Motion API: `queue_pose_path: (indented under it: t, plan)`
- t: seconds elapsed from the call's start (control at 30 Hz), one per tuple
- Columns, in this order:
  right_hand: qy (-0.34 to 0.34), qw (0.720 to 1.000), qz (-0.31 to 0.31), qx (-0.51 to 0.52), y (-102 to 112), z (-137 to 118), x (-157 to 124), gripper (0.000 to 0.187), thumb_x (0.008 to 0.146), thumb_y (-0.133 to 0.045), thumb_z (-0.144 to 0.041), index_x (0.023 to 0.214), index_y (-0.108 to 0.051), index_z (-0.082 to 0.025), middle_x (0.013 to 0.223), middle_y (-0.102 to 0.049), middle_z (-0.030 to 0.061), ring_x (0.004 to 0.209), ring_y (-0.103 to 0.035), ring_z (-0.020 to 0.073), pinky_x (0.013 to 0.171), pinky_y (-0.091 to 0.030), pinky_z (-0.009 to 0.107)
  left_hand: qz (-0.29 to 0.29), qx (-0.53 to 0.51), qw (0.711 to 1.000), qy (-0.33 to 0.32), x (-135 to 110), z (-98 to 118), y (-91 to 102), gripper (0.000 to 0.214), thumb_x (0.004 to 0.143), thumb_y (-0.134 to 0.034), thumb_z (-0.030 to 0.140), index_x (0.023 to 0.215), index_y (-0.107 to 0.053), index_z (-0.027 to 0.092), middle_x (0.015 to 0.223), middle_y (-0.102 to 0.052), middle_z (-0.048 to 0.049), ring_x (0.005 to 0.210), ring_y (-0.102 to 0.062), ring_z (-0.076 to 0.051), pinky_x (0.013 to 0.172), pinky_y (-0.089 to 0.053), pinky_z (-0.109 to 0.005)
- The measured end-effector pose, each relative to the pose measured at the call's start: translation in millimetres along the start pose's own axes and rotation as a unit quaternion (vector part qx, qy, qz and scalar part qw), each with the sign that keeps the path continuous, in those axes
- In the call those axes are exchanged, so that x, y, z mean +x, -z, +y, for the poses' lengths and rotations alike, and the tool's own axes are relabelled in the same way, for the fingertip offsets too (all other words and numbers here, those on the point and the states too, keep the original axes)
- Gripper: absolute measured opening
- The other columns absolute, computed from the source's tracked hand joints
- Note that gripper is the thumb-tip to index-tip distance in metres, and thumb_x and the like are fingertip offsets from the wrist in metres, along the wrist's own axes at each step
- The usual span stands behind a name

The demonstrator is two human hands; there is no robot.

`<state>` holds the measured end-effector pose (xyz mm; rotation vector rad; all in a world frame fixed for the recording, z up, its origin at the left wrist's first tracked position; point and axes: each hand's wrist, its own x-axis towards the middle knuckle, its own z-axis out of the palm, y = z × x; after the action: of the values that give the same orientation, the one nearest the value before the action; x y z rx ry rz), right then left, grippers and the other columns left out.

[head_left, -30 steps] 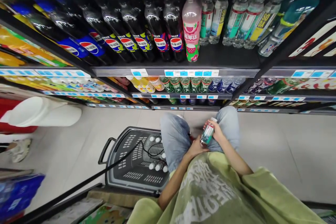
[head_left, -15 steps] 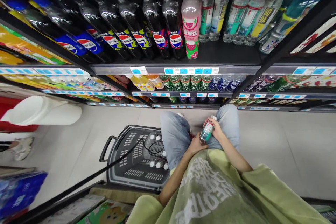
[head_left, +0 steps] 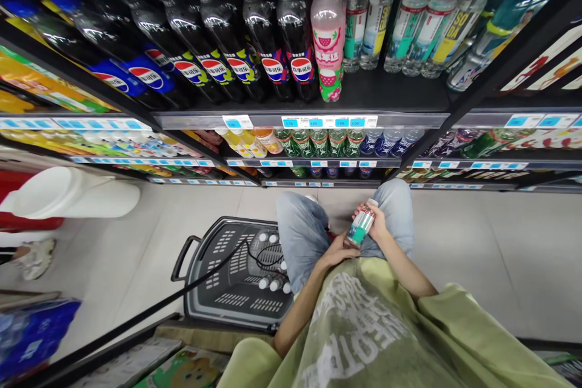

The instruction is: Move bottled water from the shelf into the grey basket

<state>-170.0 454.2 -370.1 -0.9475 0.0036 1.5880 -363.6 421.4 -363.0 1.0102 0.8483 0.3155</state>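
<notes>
A clear soda water bottle with a white cap and a red, white and teal label is tilted in my lap, between my knees. My right hand wraps around its upper part from the right side. Around the bottom end are the fingers of my left hand, partly hidden by the bottle. To the left of my knee, a dark grey shopping basket holds several white-capped bottles.
Ahead, a shelf carries cola bottles, a pink bottle and more soda water bottles. A white bucket and another person's shoe are at the left. A black strap crosses the basket.
The bottle has turned slightly in my hands, so more of its label's front faces up. Both hands keep their hold, and the view has shifted a little.
</notes>
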Motion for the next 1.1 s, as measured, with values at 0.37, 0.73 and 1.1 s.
queue_pose_path:
  t: [0.37,0.73,1.1]
  plan:
    - [-0.021,0.999,-0.048,0.014,-2.7,-3.9,-6.9,0.03,0.069,-0.087,-0.042,0.08,-0.065,-0.024,0.071,-0.065,-0.001,0.065,-0.063,0.0184,0.069,-0.063,0.037,-0.024,-0.093,0.995,0.035,-9.3,13.4,-3.7,0.052,0.057,-0.088,0.033,0.101,-0.069,0.014,0.082,-0.077,-0.003,0.073,-0.066,-0.018,0.071,-0.046,-0.028]
    - [-0.02,0.998,-0.053,0.004,-2.5,-3.8,-5.5,0.028,0.071,-0.085,-0.04,0.08,-0.064,-0.024,0.069,-0.062,-0.0022,0.062,-0.062,0.0175,0.066,-0.062,0.034,-0.016,-0.08,0.995,0.049,-7.8,11.1,-7.1,0.055,0.059,-0.09,0.032,0.107,-0.067,0.015,0.092,-0.077,-0.003,0.085,-0.068,-0.019,0.082,-0.051,-0.031]
    - [-0.011,1.0,0.007,-0.006,2.6,9.0,5.3,0.026,0.067,-0.09,-0.03,0.077,-0.067,-0.023,0.07,-0.073,-0.0006,0.061,-0.069,0.0189,0.066,-0.064,0.034,0.129,0.258,0.957,-0.02,9.8,-13.7,-2.3,0.055,0.07,-0.092,0.038,0.113,-0.065,0.018,0.102,-0.076,-0.0058,0.097,-0.071,-0.026,0.092,-0.056,-0.038]
